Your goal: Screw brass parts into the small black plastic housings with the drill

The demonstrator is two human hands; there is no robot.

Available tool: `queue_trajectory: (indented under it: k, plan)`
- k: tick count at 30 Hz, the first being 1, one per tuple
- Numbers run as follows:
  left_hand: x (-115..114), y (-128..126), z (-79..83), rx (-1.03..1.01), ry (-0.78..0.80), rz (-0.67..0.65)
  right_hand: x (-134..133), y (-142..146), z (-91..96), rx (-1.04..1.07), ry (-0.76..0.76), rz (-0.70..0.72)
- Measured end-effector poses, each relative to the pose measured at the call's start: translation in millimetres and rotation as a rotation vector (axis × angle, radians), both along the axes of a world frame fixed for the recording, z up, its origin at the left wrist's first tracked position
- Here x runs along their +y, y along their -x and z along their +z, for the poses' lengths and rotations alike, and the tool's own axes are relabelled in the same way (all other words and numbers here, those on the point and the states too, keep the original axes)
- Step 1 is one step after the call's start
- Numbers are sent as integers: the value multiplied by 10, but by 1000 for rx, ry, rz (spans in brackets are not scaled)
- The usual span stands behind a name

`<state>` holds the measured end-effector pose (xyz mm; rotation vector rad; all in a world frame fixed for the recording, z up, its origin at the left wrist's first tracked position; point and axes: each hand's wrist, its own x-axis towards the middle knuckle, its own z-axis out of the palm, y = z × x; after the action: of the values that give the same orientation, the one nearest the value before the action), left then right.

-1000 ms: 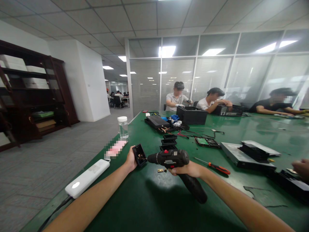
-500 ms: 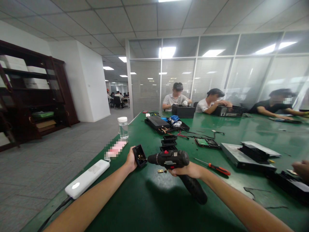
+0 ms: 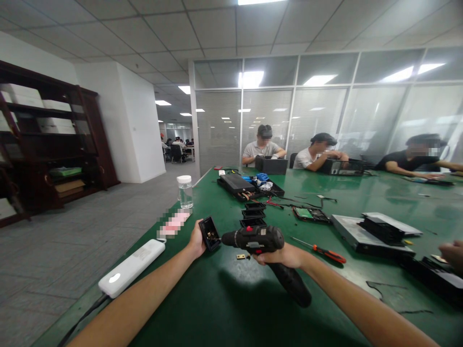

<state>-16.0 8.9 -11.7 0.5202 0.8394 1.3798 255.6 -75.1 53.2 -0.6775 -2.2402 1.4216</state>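
My left hand (image 3: pixel 197 241) is closed round the left side of a small black open box-shaped housing (image 3: pixel 210 232), tilted with its opening toward the right. Brassy parts show inside it, too small to name. In my right hand (image 3: pixel 284 254) is a black cordless drill (image 3: pixel 258 238), gripped at the handle and pointing left. Its bit reaches to the housing's opening; whether the tip touches a part inside I cannot tell. Under the drill's nose a small gold-coloured metal piece (image 3: pixel 240 257) lies on the green table (image 3: pixel 181 308).
Similar black housings (image 3: pixel 253 222) stand in a row beyond the drill. An orange-handled screwdriver (image 3: pixel 329 253), a hard drive (image 3: pixel 311 214) and silver drive units (image 3: pixel 356 233) lie to the right. A white power strip (image 3: pixel 132 269) and a lidded jar (image 3: pixel 185 192) line the left edge. Co-workers (image 3: pixel 264 147) sit opposite.
Both hands, the drill and the housing stay almost in place. Across the table, a co-worker's gloved hand has moved lower behind a black case.
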Motion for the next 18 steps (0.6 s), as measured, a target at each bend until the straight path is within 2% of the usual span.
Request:
queue_trajectory:
  k: [18]
  plan:
    - [37,16,-43,-2,-57,-44,-62,22,85,2,2,-18]
